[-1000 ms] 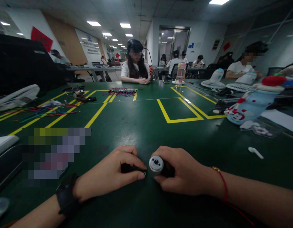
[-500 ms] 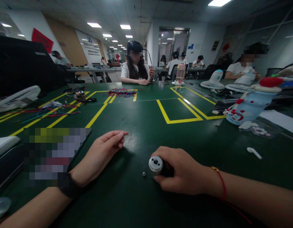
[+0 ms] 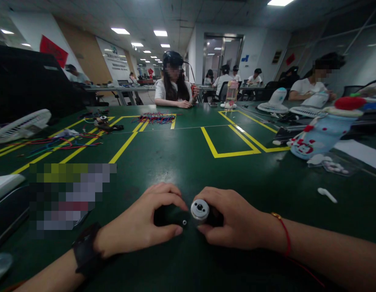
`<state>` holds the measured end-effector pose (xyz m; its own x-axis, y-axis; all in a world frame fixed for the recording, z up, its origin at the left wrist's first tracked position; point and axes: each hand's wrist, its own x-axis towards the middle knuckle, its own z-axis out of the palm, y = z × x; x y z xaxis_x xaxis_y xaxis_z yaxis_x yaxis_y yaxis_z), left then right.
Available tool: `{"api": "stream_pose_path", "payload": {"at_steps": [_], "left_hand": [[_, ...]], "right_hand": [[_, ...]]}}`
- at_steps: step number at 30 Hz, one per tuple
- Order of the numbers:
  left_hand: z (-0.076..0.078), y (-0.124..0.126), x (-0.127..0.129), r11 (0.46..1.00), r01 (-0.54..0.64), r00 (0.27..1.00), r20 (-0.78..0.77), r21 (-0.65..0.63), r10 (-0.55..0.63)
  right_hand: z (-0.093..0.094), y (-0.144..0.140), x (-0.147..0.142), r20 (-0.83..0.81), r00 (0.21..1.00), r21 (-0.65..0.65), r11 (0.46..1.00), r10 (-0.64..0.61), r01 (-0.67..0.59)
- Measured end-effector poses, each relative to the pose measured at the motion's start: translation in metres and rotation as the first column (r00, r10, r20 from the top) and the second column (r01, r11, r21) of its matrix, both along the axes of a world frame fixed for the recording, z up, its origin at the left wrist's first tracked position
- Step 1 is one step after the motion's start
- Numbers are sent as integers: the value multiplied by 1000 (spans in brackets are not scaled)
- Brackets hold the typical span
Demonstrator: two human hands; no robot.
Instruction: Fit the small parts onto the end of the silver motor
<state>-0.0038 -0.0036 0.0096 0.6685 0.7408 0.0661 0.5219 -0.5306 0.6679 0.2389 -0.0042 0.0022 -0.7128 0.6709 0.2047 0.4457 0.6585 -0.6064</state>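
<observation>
My right hand [image 3: 233, 219] is wrapped round a silver cylindrical motor [image 3: 199, 209], which stands upright on the green table. A dark centre and small holes show on its round top face. Just left of it lies a tiny ring-like metal part [image 3: 184, 222], too small to name surely. My left hand [image 3: 145, 219] is open, thumb and forefinger apart on either side of the tiny part, with nothing in its grip. The forefinger tip comes close to the motor's side.
A phone-like flat thing [image 3: 69, 194], blurred out, lies at left. Loose wires [image 3: 69, 140] and a wire bundle [image 3: 156, 118] lie farther back. At right are a blue bottle [image 3: 325, 132], a small plastic bag [image 3: 334, 165] and a white earbud [image 3: 327, 195]. A person [image 3: 174, 85] sits opposite.
My left hand has moved right and toward me, from a closed pinch over the table to spread fingers around the tiny metal part. My right hand and the motor have stayed put.
</observation>
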Motion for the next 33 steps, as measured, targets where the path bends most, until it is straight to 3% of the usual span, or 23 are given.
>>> {"api": "stream_pose_path", "payload": {"at_steps": [4,9,11,19,23,25,28,31,33], "left_hand": [[-4,-1,6,1000,-4,1000,-1,16,4],[4,-4,13,980,-200,947,255,-4,194],[9,-8,18,971,-237,930,294,25,220],[14,-18,33,983,-175,966,204,63,159],[10,-13,24,971,-240,944,230,-21,238],[4,-5,16,940,-328,907,246,-99,342],[-7,10,3,833,-482,786,285,-273,548],[-17,20,-4,758,-439,636,429,-483,642],[-19,21,-6,746,-383,574,493,-545,654]], "right_hand": [[0,0,0,-9,1000,5,1000,1,0],[0,0,-1,0,1000,24,1000,-6,6],[-1,0,-2,22,1000,36,999,-2,1],[-3,1,-3,53,999,52,999,3,-6],[-1,1,-2,32,999,50,999,3,-5],[1,0,-2,24,1000,39,999,2,-3],[2,0,-1,25,1000,28,1000,-2,2],[3,0,-1,24,1000,23,1000,3,-4],[2,0,-1,21,1000,24,1000,8,-9]]}}
